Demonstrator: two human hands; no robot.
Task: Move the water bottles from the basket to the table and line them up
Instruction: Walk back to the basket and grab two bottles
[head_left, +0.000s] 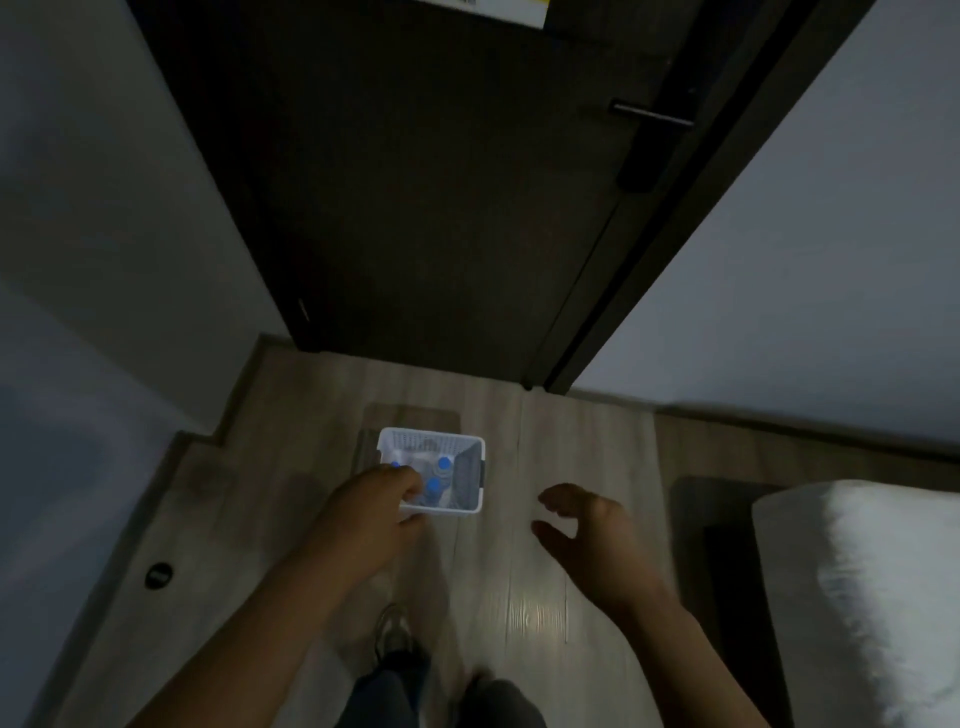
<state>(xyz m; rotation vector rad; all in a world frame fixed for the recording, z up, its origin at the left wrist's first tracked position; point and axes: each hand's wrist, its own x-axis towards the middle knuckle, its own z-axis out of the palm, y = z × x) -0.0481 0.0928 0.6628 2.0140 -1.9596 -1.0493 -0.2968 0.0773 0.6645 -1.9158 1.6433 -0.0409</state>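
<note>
A small white plastic basket with perforated walls (470, 506) stands on the light wooden floor (545, 597), just in front of a dark brown door (415, 182). Inside the basket are the clear plastic water bottles with blue caps (444, 463). Two caps show clearly, and a third blue spot is just beside the fingers of the left hand. The picture is dim, so the bodies of the bottles are hard to see.

The left hand (374, 501) reaches over the near left corner of the basket with its fingers bent downward. I cannot tell whether it grips a bottle, holds the rim, or only touches. The right hand (584, 525) is held in the air to the right of the basket, apart from it, with relaxed fingers and the thumb spread away, and it holds nothing.

The door has a dark straight metal handle (652, 115) on its right side. At the right edge lies a white padded cushion or mattress (857, 597). A small dark round fitting (158, 575) sits in the floor at the left. Below the left arm one shoe (395, 631) of the person is on the floor.
</note>
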